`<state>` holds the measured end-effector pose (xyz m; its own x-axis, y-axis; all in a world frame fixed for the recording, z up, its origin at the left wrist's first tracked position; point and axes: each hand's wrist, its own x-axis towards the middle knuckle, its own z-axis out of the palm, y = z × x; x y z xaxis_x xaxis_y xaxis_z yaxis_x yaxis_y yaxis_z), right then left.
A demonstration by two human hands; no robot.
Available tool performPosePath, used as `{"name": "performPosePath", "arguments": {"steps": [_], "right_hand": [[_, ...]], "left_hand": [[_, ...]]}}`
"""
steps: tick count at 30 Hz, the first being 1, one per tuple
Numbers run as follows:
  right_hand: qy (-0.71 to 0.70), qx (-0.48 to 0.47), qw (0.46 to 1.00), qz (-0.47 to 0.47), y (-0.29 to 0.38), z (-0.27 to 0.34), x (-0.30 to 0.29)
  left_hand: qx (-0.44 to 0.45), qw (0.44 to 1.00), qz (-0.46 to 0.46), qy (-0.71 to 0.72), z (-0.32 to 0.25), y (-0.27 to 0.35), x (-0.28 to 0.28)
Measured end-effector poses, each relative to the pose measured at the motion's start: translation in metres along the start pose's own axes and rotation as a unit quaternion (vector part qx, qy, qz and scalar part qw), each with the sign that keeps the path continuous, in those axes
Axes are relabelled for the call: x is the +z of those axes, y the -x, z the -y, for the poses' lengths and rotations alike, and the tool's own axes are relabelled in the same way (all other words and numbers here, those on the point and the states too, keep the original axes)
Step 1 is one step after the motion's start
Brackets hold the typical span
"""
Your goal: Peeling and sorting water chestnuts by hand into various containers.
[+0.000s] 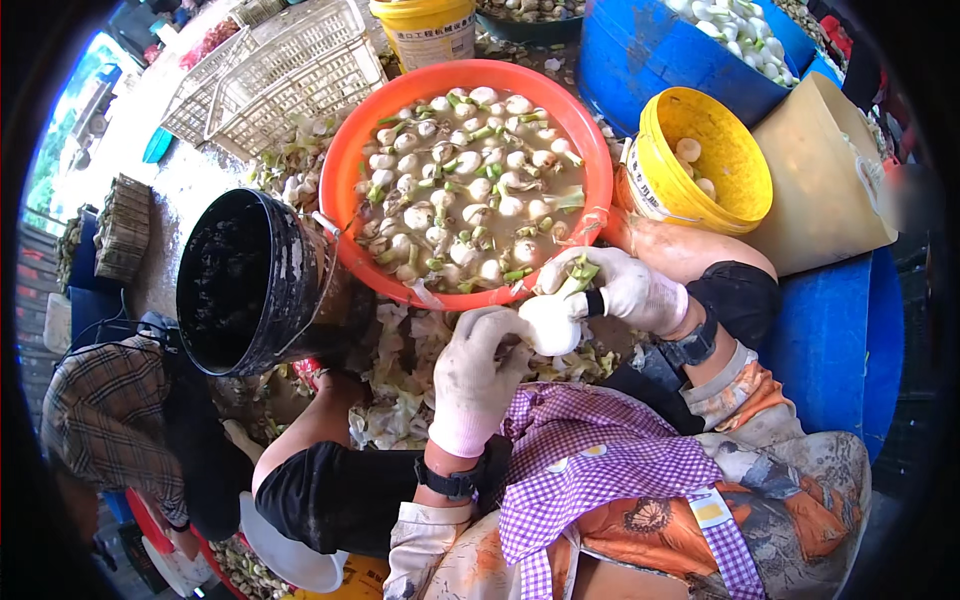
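Before my chest, a white garlic bulb [553,327] with a cut green stem [580,276] is held by my right hand [634,289]. That hand wears a pale glove with a dark band around the thumb. My left hand [480,375], gloved too, has its fingers curled against the bulb's left side; whether they pinch it, I cannot tell. Just beyond my hands stands a red-orange plastic basin [465,73]. Many stemmed garlic bulbs [478,189] float there in murky water.
A black bucket [225,281] stands tilted at left, and a yellow bucket [709,161] with a few bulbs at right. A blue barrel [622,67] of white bulbs is behind. Peelings [397,352] litter the floor. White crates [292,75] lie far left; another person [112,420] sits at lower left.
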<state>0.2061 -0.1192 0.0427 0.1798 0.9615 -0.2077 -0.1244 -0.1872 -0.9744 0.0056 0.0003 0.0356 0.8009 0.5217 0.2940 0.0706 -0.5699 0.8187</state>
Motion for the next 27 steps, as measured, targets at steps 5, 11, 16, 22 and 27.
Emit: {"name": "performPosePath", "arguments": {"steps": [5, 11, 16, 22, 27], "right_hand": [[0.119, -0.117, 0.986, -0.02, 0.004, 0.005, 0.007], [0.273, -0.261, 0.925, -0.041, 0.009, 0.013, 0.022], [0.267, -0.293, 0.918, 0.002, 0.012, 0.005, 0.023], [0.157, -0.342, 0.925, 0.06, 0.001, 0.01, 0.036], [0.119, -0.259, 0.956, 0.068, 0.009, 0.035, 0.047]], "left_hand": [[-0.172, 0.966, 0.009, 0.193, 0.007, 0.011, -0.005], [-0.221, 0.945, 0.002, 0.243, -0.004, 0.007, -0.002], [-0.327, 0.894, 0.045, 0.303, 0.002, 0.005, -0.007], [-0.089, 0.994, -0.038, 0.059, -0.005, 0.005, -0.004], [-0.136, 0.989, -0.041, 0.029, 0.016, 0.007, 0.005]]}}
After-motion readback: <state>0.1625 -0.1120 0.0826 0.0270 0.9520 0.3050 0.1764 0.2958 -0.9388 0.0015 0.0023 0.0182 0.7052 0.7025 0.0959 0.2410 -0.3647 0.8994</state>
